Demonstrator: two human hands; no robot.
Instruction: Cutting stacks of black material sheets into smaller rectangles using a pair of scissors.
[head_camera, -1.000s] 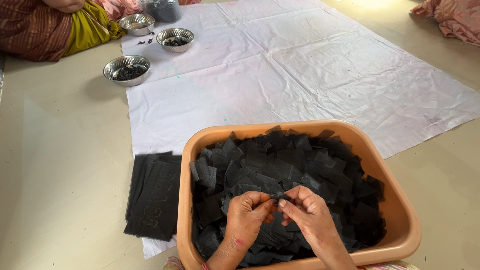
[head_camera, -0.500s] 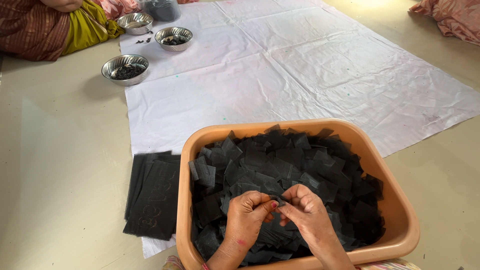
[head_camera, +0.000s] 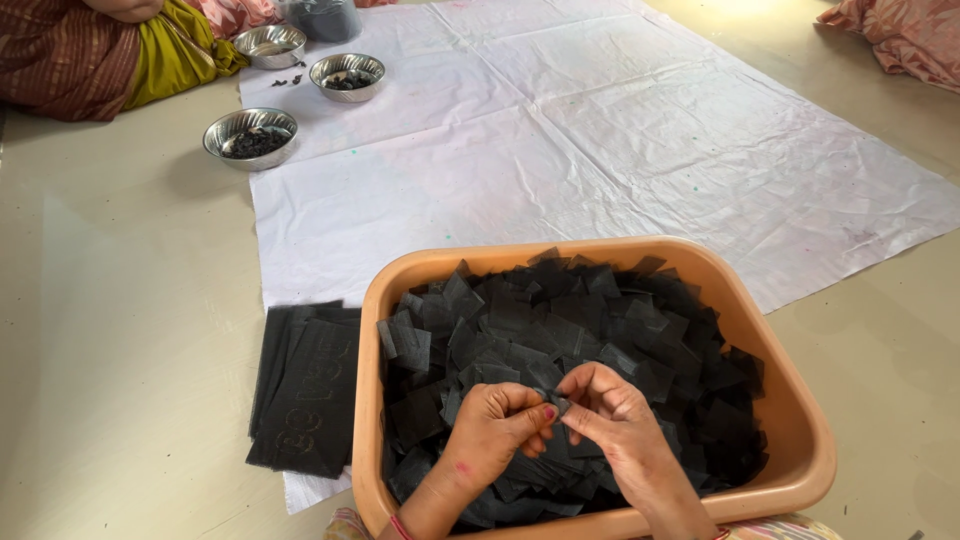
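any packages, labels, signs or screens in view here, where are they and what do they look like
No signs, screens or sealed packages.
Stack of black sheets: on the floor left of the tub, flat, rectangular, with faint pale markings on the top sheet.
Orange tub: in front of the person, rounded rectangle, full of small black squares; left hand and right hand pinch one piece.

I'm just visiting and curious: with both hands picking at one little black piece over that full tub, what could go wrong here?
The left hand and right hand pinch one small black square; it might tear or come up stuck to another. The orange tub is heaped, so loose squares could spill over its rim onto the floor.
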